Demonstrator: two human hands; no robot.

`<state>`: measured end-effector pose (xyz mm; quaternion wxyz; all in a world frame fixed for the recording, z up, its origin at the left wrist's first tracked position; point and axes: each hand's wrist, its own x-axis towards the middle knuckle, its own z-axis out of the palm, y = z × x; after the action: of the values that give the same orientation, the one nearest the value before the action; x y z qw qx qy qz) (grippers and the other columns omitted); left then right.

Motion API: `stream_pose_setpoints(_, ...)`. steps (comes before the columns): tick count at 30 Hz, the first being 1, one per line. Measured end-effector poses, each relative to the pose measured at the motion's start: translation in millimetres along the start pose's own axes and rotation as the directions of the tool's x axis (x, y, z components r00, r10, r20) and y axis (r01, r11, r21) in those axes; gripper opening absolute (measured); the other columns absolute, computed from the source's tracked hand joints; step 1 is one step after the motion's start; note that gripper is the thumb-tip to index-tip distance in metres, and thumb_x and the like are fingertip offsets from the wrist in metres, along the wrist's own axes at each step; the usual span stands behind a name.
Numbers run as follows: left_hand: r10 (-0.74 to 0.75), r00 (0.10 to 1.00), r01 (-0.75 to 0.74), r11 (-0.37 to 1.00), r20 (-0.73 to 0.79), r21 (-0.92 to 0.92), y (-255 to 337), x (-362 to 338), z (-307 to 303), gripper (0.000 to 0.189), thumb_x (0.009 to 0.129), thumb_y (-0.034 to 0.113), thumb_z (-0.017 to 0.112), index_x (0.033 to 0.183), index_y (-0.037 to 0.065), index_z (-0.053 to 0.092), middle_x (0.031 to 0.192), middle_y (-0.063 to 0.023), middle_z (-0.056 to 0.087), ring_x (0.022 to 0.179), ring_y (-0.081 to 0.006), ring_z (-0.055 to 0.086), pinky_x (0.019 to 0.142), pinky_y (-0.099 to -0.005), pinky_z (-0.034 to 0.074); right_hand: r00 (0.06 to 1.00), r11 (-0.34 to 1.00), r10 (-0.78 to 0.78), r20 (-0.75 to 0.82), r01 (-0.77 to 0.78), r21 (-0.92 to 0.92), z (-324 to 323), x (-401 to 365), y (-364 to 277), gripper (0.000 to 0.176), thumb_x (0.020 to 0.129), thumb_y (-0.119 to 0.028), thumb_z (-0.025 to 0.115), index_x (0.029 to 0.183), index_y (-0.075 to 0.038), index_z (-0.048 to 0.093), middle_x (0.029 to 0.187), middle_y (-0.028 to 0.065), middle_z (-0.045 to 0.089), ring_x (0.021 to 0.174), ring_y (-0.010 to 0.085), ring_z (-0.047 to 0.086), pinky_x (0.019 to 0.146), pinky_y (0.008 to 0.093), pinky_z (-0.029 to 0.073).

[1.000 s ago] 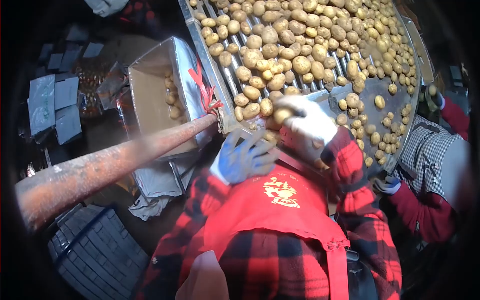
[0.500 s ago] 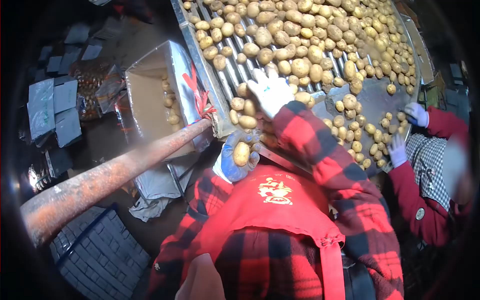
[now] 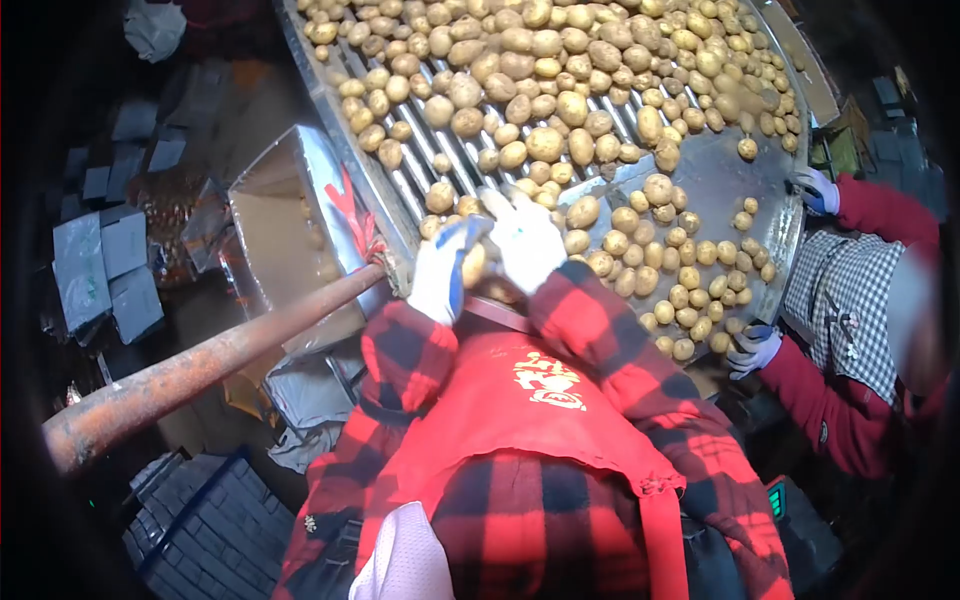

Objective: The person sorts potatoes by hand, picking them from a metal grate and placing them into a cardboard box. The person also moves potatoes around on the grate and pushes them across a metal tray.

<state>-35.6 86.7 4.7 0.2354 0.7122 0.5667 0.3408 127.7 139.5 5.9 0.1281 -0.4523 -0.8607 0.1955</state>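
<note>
My left hand (image 3: 442, 270), in a white and blue glove, is closed around a potato (image 3: 473, 266) at the near edge of the sorting table. Close beside it, my right hand (image 3: 526, 242) in a white glove reaches over the table edge with its fingers stretched out and slightly apart. Its palm and whatever lies beneath it are hidden. Small potatoes (image 3: 439, 197) lie just ahead of both hands on the metal rollers (image 3: 408, 188). Many more potatoes (image 3: 545, 144) cover the far part of the table.
An open cardboard box (image 3: 262, 225) lined with plastic stands left of the table. A rusty pole (image 3: 220, 355) slants across the left, tied with red ribbon (image 3: 352, 215). At right, a co-worker's gloved hand (image 3: 755, 350) touches potatoes on a flat metal plate (image 3: 720, 190).
My right hand has drawn back toward me, beside the left. My left hand has moved forward to the table edge and turned back-up, still holding a potato. The camera view has shifted.
</note>
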Motion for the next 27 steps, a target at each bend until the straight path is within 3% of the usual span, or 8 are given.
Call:
stream_pose_setpoints(2, -0.686, 0.638, 0.61, 0.172, 0.35, -0.774, -18.0, 25.5, -3.4, 0.024, 0.097, 0.009, 0.06, 0.119, 0.0, 0.068, 0.103, -0.0082, 0.071, 0.092, -0.0171, 0.067, 0.08, -0.0307, 0.055, 0.973, 0.986, 0.027, 0.227, 0.01, -0.164, 22.5, 33.6, 6.9, 0.036, 0.08, -0.025, 0.069, 0.114, -0.013, 0.069, 0.121, 0.0123, 0.058, 0.114, 0.035, 0.055, 0.092, 0.0454, 0.048)
stream_pose_setpoints(6, -0.529, 0.848, 0.511, 0.803, 0.027, -0.308, 15.8, 113.5, -24.8, 0.044, 0.09, 0.02, 0.07, 0.131, 0.005, 0.066, 0.117, -0.0119, 0.072, 0.099, -0.0183, 0.068, 0.09, -0.0313, 0.053, 0.998, 0.962, -0.06, 0.036, 0.048, 0.269, 19.8, 16.9, 25.1, 0.028, 0.08, -0.021, 0.066, 0.102, -0.004, 0.07, 0.105, 0.0146, 0.064, 0.102, 0.0322, 0.061, 0.087, 0.0423, 0.052)
stream_pose_setpoints(9, -0.316, 0.94, 0.316, 0.949, 0.132, 0.019, 23.2, 159.1, 2.3, 0.053, 0.087, 0.038, 0.064, 0.131, 0.008, 0.065, 0.12, -0.017, 0.071, 0.108, -0.0322, 0.067, 0.095, -0.0414, 0.052, 0.97, 0.351, 0.098, 0.221, -0.241, 0.905, -24.0, -34.9, 47.4, 0.027, 0.089, -0.025, 0.064, 0.108, -0.006, 0.072, 0.102, 0.0118, 0.069, 0.095, 0.0256, 0.066, 0.081, 0.0375, 0.054)
stream_pose_setpoints(14, -0.376, 0.806, 0.161, 0.883, 0.458, 0.441, -6.3, 184.6, 93.7, 0.05, 0.085, 0.041, 0.06, 0.12, 0.006, 0.066, 0.121, -0.0231, 0.067, 0.114, -0.038, 0.064, 0.097, -0.0471, 0.051, 0.693, -0.387, 0.506, 0.513, -0.349, 0.853, -98.0, -67.9, 123.8, 0.031, 0.091, -0.023, 0.068, 0.115, -0.004, 0.07, 0.095, 0.0059, 0.068, 0.083, 0.014, 0.065, 0.072, 0.0283, 0.055)
stream_pose_setpoints(16, -0.407, 0.762, 0.132, 0.859, 0.503, 0.495, 23.8, 192.9, 84.5, 0.052, 0.085, 0.041, 0.062, 0.126, 0.008, 0.063, 0.123, -0.0221, 0.066, 0.114, -0.0391, 0.064, 0.097, -0.0466, 0.051, 0.755, 0.403, 0.643, 0.128, -0.476, 0.782, -105.6, -43.5, 172.4, 0.033, 0.093, -0.027, 0.063, 0.119, -0.007, 0.068, 0.102, 0.0111, 0.07, 0.088, 0.0213, 0.069, 0.076, 0.0326, 0.056)
stream_pose_setpoints(18, -0.451, 0.717, 0.107, 0.824, 0.531, 0.556, 32.1, 189.6, 77.0, 0.056, 0.086, 0.041, 0.064, 0.132, 0.01, 0.061, 0.126, -0.021, 0.065, 0.114, -0.0401, 0.063, 0.096, -0.0462, 0.051, 0.875, 0.927, 0.303, -0.377, -0.362, -0.095, -113.9, 4.0, 190.0, 0.028, 0.094, -0.024, 0.06, 0.114, -0.01, 0.071, 0.114, 0.0134, 0.069, 0.099, 0.0262, 0.069, 0.08, 0.0391, 0.056)
stream_pose_setpoints(22, -0.376, 0.858, 0.384, 0.922, 0.349, 0.051, -11.9, 156.6, 79.6, 0.061, 0.087, 0.046, 0.067, 0.131, 0.005, 0.059, 0.128, -0.0173, 0.065, 0.118, -0.033, 0.063, 0.099, -0.0442, 0.05, 0.888, 0.702, 0.434, 0.154, -0.226, -0.676, -86.0, 100.3, 217.4, 0.03, 0.094, -0.02, 0.056, 0.116, -0.012, 0.073, 0.119, 0.0129, 0.069, 0.108, 0.0307, 0.068, 0.085, 0.0419, 0.056)
stream_pose_setpoints(27, -0.302, 0.669, 0.691, -0.085, 0.679, -0.718, 0.0, 94.9, 43.6, 0.045, 0.104, 0.029, 0.057, 0.143, 0.009, 0.052, 0.131, -0.0102, 0.062, 0.113, -0.0171, 0.059, 0.081, -0.0293, 0.053, 0.76, 0.725, 0.552, 0.343, -0.234, -0.648, -88.5, 111.2, 229.4, 0.035, 0.088, -0.022, 0.064, 0.121, -0.011, 0.072, 0.119, 0.0165, 0.071, 0.112, 0.0334, 0.068, 0.089, 0.0445, 0.057)
